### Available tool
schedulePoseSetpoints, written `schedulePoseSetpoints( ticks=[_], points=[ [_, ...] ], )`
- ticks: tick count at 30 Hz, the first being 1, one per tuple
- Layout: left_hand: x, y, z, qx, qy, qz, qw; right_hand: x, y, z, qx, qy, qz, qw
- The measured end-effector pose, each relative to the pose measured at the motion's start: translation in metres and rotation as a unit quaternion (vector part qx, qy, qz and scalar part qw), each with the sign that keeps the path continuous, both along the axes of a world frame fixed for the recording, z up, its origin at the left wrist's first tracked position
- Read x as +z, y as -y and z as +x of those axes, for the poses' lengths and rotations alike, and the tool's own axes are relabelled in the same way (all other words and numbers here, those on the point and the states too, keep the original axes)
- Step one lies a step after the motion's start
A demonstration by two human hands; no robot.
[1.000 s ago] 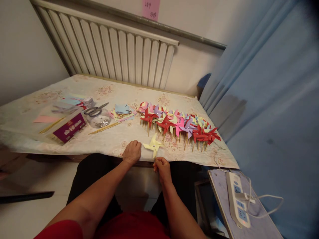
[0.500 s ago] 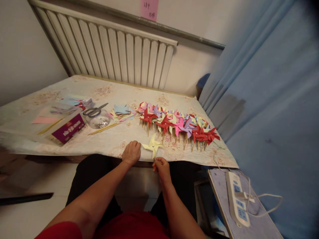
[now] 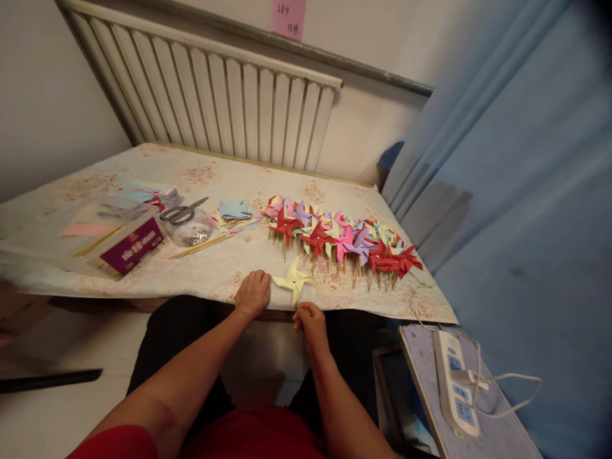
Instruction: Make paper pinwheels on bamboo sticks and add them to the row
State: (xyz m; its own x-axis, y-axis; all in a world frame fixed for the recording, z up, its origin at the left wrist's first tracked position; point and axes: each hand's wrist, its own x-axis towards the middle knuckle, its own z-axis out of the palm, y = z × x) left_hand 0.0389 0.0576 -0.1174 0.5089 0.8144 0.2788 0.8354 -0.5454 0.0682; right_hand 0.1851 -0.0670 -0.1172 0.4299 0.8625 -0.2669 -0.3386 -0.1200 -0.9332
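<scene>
A pale yellow paper pinwheel (image 3: pixel 293 280) lies at the table's near edge, between my two hands. My right hand (image 3: pixel 310 320) is closed in a pinch at the lower end of its stick, just below the paper blades. To the pinwheel's left, my left hand (image 3: pixel 253 292) rests curled on the tablecloth, fingers closed; what is under them is hidden. Beyond them lies a row of several finished pinwheels (image 3: pixel 342 240) in red, pink, purple and yellow, on wooden sticks.
Further left on the table (image 3: pixel 201 271) are a purple box (image 3: pixel 134 244), scissors (image 3: pixel 183 211) over a clear bowl of pins (image 3: pixel 189 233), loose wooden sticks (image 3: pixel 198 246) and cut coloured paper (image 3: pixel 235 211). A white power strip (image 3: pixel 454 382) lies on a board at lower right. A radiator (image 3: pixel 210 102) stands behind.
</scene>
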Motion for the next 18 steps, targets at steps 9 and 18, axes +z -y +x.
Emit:
schedulePoseSetpoints(
  ticks=[9,18],
  points=[
    [0.0005,0.0007,0.0005,0.006,-0.009,-0.001,1.000,-0.0029,0.0002,0.0003,-0.002,0.002,0.002,1.000],
    [-0.0019,-0.0001,0.0002,0.001,-0.010,0.019,1.000,-0.0047,-0.0003,0.0006,-0.001,0.002,0.006,1.000]
  ],
)
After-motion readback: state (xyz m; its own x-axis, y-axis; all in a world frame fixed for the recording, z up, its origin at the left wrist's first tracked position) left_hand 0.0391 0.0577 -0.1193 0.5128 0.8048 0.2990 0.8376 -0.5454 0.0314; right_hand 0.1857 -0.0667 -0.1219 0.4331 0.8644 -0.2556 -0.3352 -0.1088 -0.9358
